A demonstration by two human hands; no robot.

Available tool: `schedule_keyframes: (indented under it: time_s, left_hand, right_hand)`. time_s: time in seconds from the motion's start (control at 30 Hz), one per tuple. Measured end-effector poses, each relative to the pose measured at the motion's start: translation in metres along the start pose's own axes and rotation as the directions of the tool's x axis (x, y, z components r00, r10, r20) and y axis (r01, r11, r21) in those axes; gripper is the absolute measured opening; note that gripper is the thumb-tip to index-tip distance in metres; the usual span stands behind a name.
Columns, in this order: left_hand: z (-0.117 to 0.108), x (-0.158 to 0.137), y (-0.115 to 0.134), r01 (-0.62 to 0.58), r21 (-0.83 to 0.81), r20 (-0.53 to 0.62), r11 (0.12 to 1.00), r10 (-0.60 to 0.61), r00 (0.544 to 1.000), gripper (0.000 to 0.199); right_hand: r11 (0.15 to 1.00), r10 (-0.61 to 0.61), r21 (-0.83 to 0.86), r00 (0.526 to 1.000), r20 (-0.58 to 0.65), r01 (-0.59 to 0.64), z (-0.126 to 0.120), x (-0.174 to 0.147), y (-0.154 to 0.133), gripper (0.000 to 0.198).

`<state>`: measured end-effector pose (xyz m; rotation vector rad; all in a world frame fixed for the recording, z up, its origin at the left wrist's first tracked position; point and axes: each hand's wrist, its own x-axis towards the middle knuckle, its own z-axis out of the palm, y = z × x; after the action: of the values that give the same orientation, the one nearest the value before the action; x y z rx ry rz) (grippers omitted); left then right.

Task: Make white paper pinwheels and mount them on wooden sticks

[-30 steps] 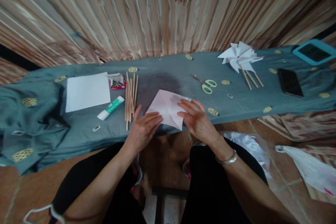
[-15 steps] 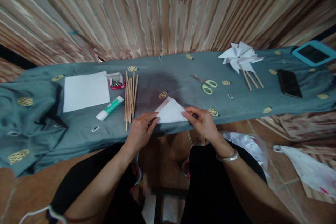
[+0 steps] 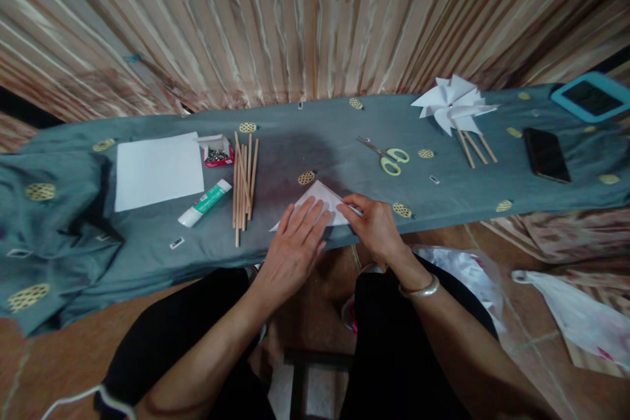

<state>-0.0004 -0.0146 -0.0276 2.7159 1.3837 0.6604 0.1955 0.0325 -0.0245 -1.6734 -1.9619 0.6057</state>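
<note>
A white sheet of paper (image 3: 319, 191), folded into a triangle, lies at the front edge of the cloth-covered table with its tip pointing away from me. My left hand (image 3: 298, 239) is spread flat on top of it, fingers stretched out, hiding its middle. At the triangle's right corner, my right hand (image 3: 371, 223) pinches the paper between thumb and fingers. Left of the paper lie several wooden sticks (image 3: 243, 184). Beyond it to the right rests a pair of scissors (image 3: 388, 159) with pale green handles.
On the left are a stack of white paper (image 3: 160, 172), a red box of small metal pins (image 3: 216, 152) and a glue tube (image 3: 205, 202). Paper pinwheels (image 3: 455, 105) on sticks, a black phone (image 3: 546, 154) and a blue-framed device (image 3: 590, 98) sit on the right. A curtain (image 3: 295, 26) hangs behind.
My left hand has let go of the paper's left corner and moved right, now lying flat over the triangle. My right hand still pinches the right corner.
</note>
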Motion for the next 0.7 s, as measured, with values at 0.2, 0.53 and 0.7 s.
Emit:
schedule_keyframes:
  time_s: [0.2,0.53,0.7]
  left_hand:
    - [0.0112,-0.0064,0.0151,0.023,0.024,0.172,0.999,-0.027,0.985,0.055]
    - [0.0108,-0.0031,0.0127,0.051,0.022,0.217,0.998,-0.054,0.975,0.058]
    - [0.0106,-0.0021,0.0119,0.059,0.02,0.231,0.998,-0.062,0.971,0.058]
  right_hand:
    - [0.997,0.049,-0.065,0.999,0.014,-0.048,0.0014,0.0021,-0.0025,0.017]
    - [0.986,0.088,-0.145,0.996,0.002,-0.087,0.003,0.0048,-0.0072,0.019]
    - [0.98,0.09,-0.179,0.996,0.009,-0.087,0.0031,0.0059,-0.0092,0.02]
